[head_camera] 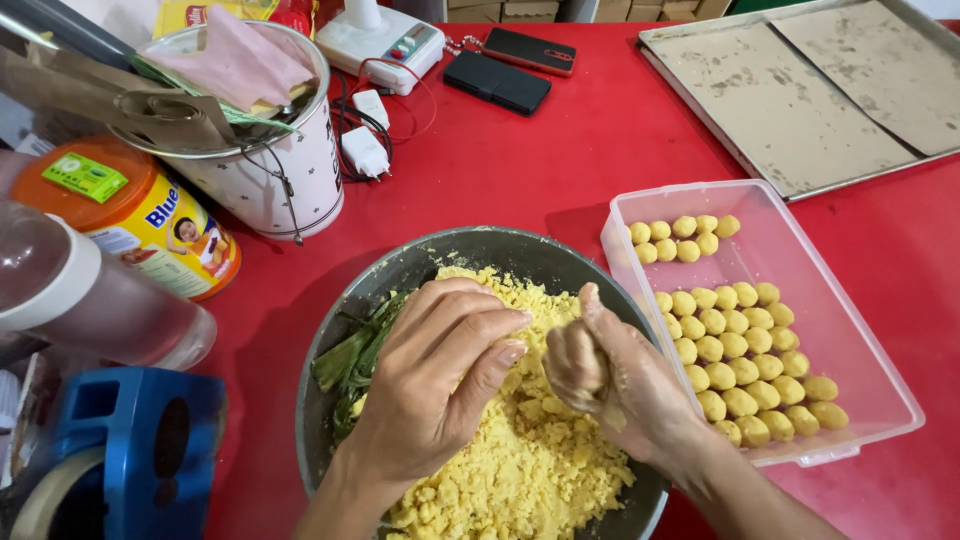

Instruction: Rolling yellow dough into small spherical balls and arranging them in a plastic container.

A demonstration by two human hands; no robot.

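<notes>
A dark metal bowl (480, 250) on the red table holds crumbly yellow dough (540, 460) and green leaves (350, 360) at its left side. My left hand (440, 380) rests palm down on the dough, fingers curled into it. My right hand (610, 375) is closed around a lump of the yellow dough just above the bowl's right side. To the right stands a clear plastic tray (850, 330) with several small yellow dough balls (730, 350) in rows.
A metal baking tray (800, 100) lined with brown paper lies at the back right. Two phones (510, 65), a charger (365, 150), a white tin (270, 170), an orange-lidded tub (130, 215), a bottle (80, 300) and a blue tape dispenser (130, 440) crowd the left and back.
</notes>
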